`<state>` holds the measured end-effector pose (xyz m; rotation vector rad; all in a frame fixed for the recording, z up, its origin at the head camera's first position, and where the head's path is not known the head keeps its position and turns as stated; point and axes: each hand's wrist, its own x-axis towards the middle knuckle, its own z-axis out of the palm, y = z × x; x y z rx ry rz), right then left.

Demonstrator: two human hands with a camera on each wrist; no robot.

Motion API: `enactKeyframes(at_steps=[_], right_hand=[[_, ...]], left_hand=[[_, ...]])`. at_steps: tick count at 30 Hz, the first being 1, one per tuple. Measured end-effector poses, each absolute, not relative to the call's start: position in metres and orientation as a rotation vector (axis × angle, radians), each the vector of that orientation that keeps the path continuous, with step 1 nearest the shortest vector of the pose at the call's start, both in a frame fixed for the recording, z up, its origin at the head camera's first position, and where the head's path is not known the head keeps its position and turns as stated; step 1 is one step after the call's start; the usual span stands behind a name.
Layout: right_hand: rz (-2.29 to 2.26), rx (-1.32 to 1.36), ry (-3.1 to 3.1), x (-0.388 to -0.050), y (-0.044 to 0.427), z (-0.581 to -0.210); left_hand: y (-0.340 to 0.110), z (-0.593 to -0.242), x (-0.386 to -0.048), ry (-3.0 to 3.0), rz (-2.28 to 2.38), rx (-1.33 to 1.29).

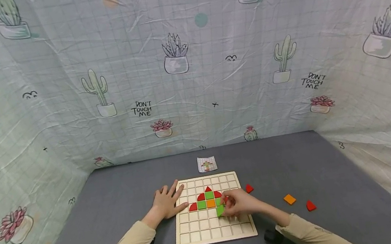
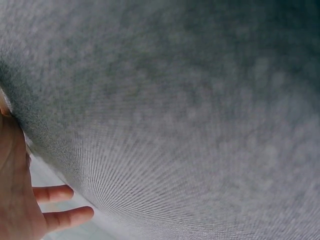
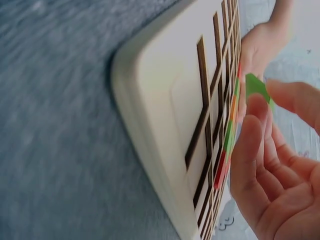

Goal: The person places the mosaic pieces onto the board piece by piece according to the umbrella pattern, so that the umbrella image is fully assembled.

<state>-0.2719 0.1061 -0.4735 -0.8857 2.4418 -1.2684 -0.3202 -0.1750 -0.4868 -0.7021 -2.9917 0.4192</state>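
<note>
A pale wooden grid board (image 1: 196,236) lies flat on the grey table. Red, green and orange pieces fill cells around its middle, among them an orange square (image 1: 211,203) and a red triangle (image 1: 208,189) above. My right hand (image 1: 242,202) pinches a green piece (image 1: 220,210) between thumb and fingertips, over the cells just below the coloured row. The right wrist view shows that green piece (image 3: 256,86) held off the board. My left hand (image 1: 166,201) rests with spread fingers on the board's left edge; the left wrist view catches only part of that hand (image 2: 22,195).
A small picture card (image 1: 207,164) lies behind the board. Right of the board are a red piece (image 1: 249,188), an orange square piece (image 1: 289,199) and another red piece (image 1: 310,205). A black object (image 1: 273,236) sits by the right forearm. Patterned curtains (image 1: 188,76) enclose the table.
</note>
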Motion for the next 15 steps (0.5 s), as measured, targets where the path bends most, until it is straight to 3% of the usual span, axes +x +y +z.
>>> enactKeyframes(at_steps=[15], right_hand=[[-1.222, -0.825, 2.528, -0.271, 0.086, -0.478]], left_hand=[[-0.174, -0.483, -0.317, -2.980, 0.374, -0.705]])
